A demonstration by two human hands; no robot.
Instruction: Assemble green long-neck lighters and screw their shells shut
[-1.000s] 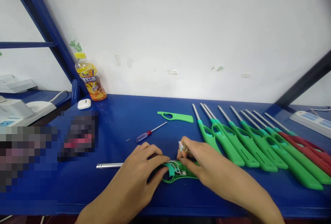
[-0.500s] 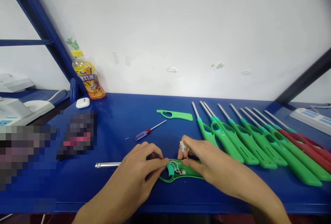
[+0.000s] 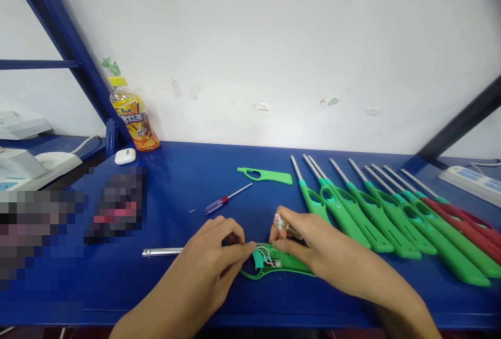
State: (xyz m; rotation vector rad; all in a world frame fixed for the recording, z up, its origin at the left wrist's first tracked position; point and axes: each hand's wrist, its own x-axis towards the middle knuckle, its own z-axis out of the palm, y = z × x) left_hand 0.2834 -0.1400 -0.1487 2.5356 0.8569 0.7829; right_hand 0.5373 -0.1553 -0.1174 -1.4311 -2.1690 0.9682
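Observation:
An opened green gas lighter [image 3: 291,263] lies in front of me with its inside facing up, its metal tube [image 3: 162,252] pointing left. White wires [image 3: 267,254] and a teal trigger [image 3: 258,259] show in the shell. My left hand [image 3: 213,261] is closed, thumb and index finger pinching the lighter near the trigger. Above the shell, my right hand [image 3: 313,234] holds a small see-through fuel tank [image 3: 290,228] with a white top, tilted in its fingers. Its thumb and fingertips are at the shell's upper edge. Part of the tank is hidden by the hand.
A loose green shell half [image 3: 270,176], a screwdriver [image 3: 227,199] and a tiny screw [image 3: 192,210] lie behind my hands. Several green and red lighters [image 3: 376,203] line the right side. A drink bottle [image 3: 136,117] and white case [image 3: 126,156] stand at back left.
My right hand and the fuel tank have shifted very slightly, and the tank is turned a little. My left hand keeps its pinch on the lighter.

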